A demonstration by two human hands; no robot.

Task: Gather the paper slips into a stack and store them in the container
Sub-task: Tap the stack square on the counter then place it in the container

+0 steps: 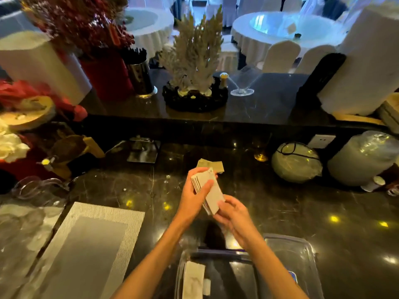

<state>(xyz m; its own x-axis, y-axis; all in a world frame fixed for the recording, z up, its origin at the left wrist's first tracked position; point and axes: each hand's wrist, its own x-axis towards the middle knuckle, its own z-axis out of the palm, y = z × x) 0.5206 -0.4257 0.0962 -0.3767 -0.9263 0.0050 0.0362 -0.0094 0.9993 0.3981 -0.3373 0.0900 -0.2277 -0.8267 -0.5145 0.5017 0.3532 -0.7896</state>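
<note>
A stack of pale paper slips (212, 187) is held above the dark marble counter. My left hand (194, 196) grips the stack from the left, thumb across its face. At the stack's lower end, my right hand (234, 216) pinches it from below. More slips (212, 165) lie flat on the counter just beyond the hands. A clear plastic container (302, 253) sits at the near edge under my forearms, with a white slip (193, 279) inside on its left.
A grey woven placemat (86, 244) lies at the left. Two wrapped round bundles (296, 161) sit at the right by the raised ledge. On the ledge stand a coral ornament (194, 61), a metal straw holder (140, 76) and a martini glass (243, 83).
</note>
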